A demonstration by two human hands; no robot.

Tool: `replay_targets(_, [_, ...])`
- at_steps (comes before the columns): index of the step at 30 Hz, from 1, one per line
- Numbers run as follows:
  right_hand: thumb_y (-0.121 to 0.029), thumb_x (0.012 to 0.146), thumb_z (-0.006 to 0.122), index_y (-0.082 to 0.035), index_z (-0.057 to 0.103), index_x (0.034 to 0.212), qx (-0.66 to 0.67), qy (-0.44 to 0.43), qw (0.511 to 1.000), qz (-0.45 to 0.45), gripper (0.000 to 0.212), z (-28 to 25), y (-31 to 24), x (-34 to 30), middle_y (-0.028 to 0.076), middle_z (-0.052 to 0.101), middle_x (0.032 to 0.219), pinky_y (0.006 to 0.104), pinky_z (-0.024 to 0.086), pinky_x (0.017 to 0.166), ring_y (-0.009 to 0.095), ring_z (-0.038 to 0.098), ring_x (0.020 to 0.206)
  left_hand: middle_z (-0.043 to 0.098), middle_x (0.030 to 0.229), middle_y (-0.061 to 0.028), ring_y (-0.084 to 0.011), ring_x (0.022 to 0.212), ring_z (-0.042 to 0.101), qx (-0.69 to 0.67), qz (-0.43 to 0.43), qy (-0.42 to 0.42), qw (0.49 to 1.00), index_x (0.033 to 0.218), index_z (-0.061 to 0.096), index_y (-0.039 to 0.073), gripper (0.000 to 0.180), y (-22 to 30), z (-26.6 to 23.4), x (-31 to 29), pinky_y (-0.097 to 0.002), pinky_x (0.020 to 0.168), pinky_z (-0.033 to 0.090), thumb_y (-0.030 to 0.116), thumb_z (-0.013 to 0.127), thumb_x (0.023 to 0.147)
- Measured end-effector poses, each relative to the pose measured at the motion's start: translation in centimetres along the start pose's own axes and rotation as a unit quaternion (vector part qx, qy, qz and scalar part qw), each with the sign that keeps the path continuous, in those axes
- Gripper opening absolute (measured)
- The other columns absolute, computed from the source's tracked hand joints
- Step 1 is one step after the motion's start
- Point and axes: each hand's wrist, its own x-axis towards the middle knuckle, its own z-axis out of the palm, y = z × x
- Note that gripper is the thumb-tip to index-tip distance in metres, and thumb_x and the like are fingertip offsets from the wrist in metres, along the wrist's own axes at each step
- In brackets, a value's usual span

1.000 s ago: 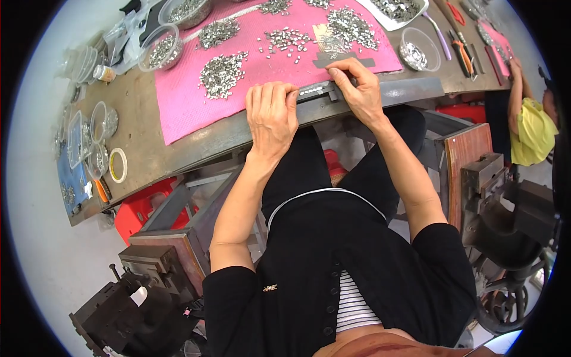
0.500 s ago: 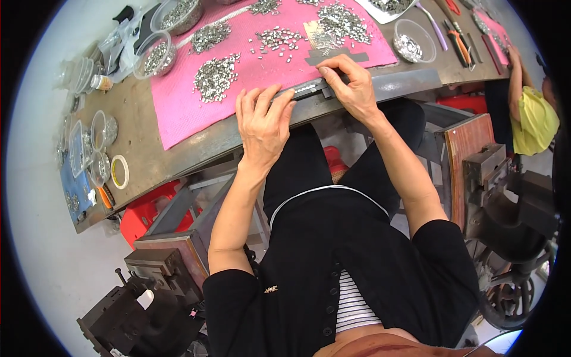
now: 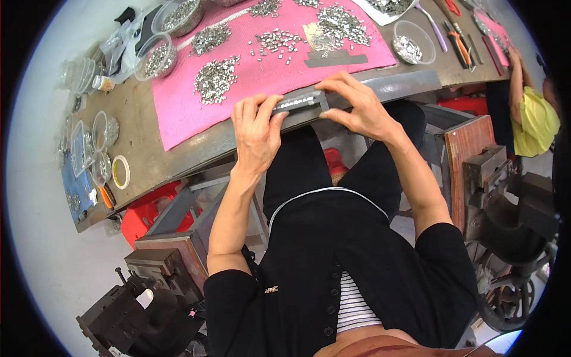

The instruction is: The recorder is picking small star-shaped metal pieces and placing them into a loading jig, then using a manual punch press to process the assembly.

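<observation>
Narrow bar (image 3: 304, 97) with a row of silver pieces (image 3: 294, 104) sits, in the head view, between the hands by the table (image 3: 401, 84) edge. The left hand (image 3: 256, 134) holds its left end. The right hand (image 3: 364, 113), pinched at the other end earlier, now spreads wide there; I cannot tell if it touches.

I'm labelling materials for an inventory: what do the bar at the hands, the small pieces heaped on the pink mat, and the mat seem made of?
Bar: probably metal, grey and dull, though plastic can't be ruled out.
Small pieces: likely bare metal, silvery with bright glints.
Pink mat: perhaps rubber or foam, matte, with fine surface texture.
</observation>
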Motion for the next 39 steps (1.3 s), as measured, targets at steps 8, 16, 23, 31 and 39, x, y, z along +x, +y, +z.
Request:
replay_targets(8, [-0.008,0.085,0.073,-0.004,0.072,0.106,0.081,-0.064,0.995,-0.007,0.021,1.3,0.4,4.2,0.009,0.067,0.097,0.0349,0.052,0.080,0.023,0.066,0.090,0.060,0.105,-0.0074,-0.0279,0.100,0.055,0.037,0.004,-0.026,0.999,0.114,0.069,0.009,0.038,0.1,-2.0,-2.7,-0.0413,0.086,0.042,0.011,0.080,0.077])
replay_targets(16, [-0.009,0.086,0.070,-0.007,0.076,0.098,0.067,-0.145,0.983,-0.085,0.014,4.7,0.3,8.8,0.011,0.066,0.092,0.0403,0.052,0.074,0.031,0.067,0.083,0.060,0.107,-0.0056,-0.0273,0.103,0.056,0.055,0.037,0.018,0.998,0.114,0.070,0.011,0.040,-0.6,-1.2,-4.5,-0.0411,0.090,0.042,0.014,0.081,0.075])
replay_targets(23, [-0.014,0.085,0.071,-0.007,0.073,0.096,-0.022,-0.226,0.958,-0.176,0.013,6.2,0.7,10.5,0.010,0.061,0.088,0.0441,0.050,0.068,0.033,0.064,0.078,0.060,0.107,-0.0050,-0.0271,0.104,0.056,0.059,0.047,0.026,0.997,0.114,0.070,0.012,0.041,-0.8,-1.0,-4.3,-0.0410,0.090,0.043,0.015,0.081,0.075])
replay_targets(31, [-0.017,0.089,0.067,-0.004,0.067,0.093,-0.055,-0.218,0.957,-0.182,0.014,6.7,0.7,10.3,0.014,0.063,0.096,0.0505,0.051,0.072,0.039,0.065,0.084,0.060,0.108,-0.0057,-0.0277,0.103,0.056,0.052,0.040,0.020,0.998,0.114,0.069,0.010,0.041,-0.8,-1.3,-3.8,-0.0413,0.089,0.043,0.013,0.080,0.075])
replay_targets(39, [-0.011,0.091,0.063,-0.001,0.062,0.095,0.004,-0.109,0.988,-0.110,0.011,6.2,1.4,14.9,0.018,0.067,0.084,0.0445,0.052,0.069,0.037,0.067,0.077,0.060,0.107,-0.0076,-0.0285,0.104,0.056,0.031,0.017,-0.001,0.999,0.114,0.068,0.008,0.040,-0.6,-1.3,-3.5,-0.0422,0.088,0.043,0.011,0.078,0.076])
